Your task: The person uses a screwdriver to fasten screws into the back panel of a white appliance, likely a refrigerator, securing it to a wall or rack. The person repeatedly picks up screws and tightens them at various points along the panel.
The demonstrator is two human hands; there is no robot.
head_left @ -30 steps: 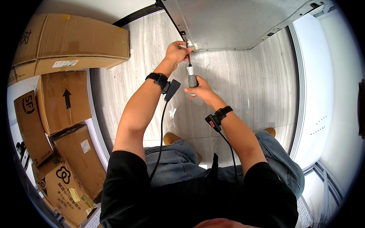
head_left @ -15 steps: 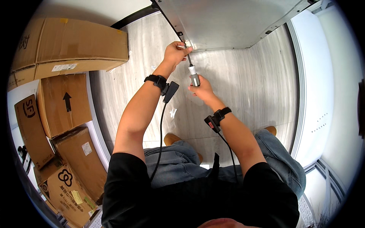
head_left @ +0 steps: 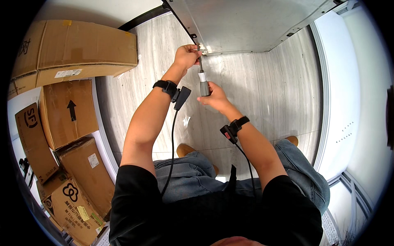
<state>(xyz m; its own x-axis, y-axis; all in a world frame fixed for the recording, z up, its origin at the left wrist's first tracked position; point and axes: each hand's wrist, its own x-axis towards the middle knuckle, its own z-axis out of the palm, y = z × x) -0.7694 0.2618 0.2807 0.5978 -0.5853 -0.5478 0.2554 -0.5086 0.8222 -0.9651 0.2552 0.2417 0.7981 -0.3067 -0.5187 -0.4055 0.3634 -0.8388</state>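
A screwdriver (head_left: 204, 87) with a grey and white handle points away from me, its thin shaft running up to the lower left edge of a grey metal panel (head_left: 242, 24). My right hand (head_left: 215, 99) holds the handle's near end between thumb and fingers. My left hand (head_left: 186, 57) is closed around the shaft close to its tip, beside the panel's edge. The fingers hide the tip, so I cannot tell whether a screw is under it. Each wrist wears a black strap with a small cabled device.
Brown cardboard boxes (head_left: 88, 49) are stacked along the left side. A white panel (head_left: 338, 94) with small holes stands at the right. Below is a pale wood-look floor (head_left: 254, 90). Black cables (head_left: 172, 143) hang from both wrists toward my body.
The screwdriver's handle has swung a little to the left, so the shaft lies straighter. My right hand moved left with it, and its grip has shifted. My left hand stays near the panel's edge.
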